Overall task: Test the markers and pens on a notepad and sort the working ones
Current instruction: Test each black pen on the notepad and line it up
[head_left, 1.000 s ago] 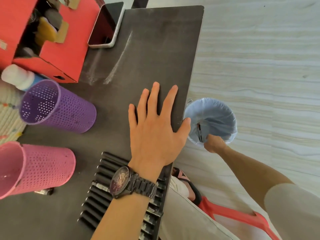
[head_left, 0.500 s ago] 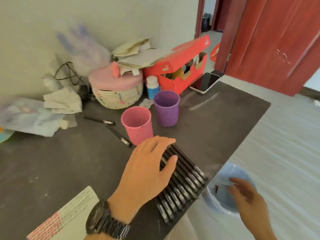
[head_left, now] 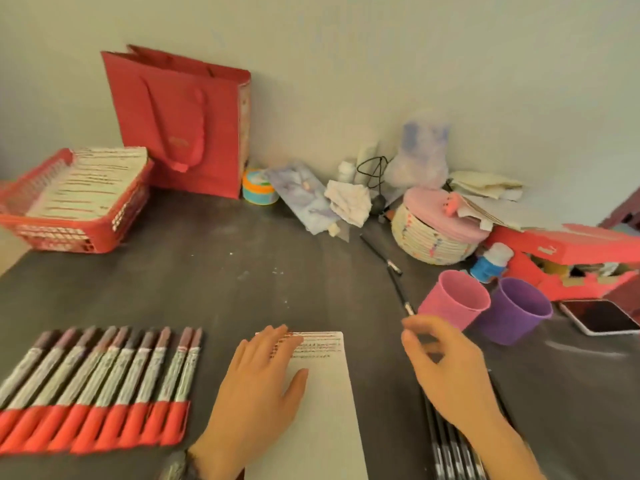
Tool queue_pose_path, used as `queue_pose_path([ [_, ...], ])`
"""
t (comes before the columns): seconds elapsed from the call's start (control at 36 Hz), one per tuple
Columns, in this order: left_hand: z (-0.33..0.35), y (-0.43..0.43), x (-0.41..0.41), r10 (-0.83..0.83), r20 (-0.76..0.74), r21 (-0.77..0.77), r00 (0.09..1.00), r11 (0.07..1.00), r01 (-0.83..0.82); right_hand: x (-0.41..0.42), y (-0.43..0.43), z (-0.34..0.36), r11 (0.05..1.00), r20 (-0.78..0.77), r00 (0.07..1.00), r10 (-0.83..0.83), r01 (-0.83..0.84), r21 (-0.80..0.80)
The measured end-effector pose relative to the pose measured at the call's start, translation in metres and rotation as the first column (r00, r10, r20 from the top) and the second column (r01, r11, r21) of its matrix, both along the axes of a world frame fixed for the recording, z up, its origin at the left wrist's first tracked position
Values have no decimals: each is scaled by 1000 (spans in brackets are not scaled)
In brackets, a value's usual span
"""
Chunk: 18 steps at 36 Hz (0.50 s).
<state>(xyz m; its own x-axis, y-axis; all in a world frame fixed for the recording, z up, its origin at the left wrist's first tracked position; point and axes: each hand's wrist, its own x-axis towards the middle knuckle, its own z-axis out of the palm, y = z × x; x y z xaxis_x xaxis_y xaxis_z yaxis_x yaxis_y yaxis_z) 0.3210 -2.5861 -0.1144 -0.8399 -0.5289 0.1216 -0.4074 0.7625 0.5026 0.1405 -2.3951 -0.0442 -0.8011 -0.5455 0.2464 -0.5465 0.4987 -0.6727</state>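
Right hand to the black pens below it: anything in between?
Nothing visible. The right hand hovers directly over the black pens, with no object between them. The left hand rests flat on the notepad, off to the side.

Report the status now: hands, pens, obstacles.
Left hand flat on notepad. Right hand loosely curled, empty, above black pens. Nothing blocks the pens.
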Motion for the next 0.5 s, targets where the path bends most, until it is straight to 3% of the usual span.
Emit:
queue_pose_path([
  [0.11, -7, -7, 8, 33, 5, -42, 999, 999, -33, -35, -46, -3, 947, -79, 991, 106, -76, 313],
  [0.25, -8, -9, 8, 43, -21, -54, 999, 998, -44, -65, -81, -9, 815, -47, 998, 39, -4, 579],
  [0.39, -6, -9, 8, 34, -28, -73, 999, 997, -36, -75, -94, -14, 707, -7, 1000, -18, 18, 707],
  [0.5, -8, -11, 8, 20, 15, -68, 1000, 997, -19, -72, -97, -18, 697, -104, 995, -4, 77, 713],
])
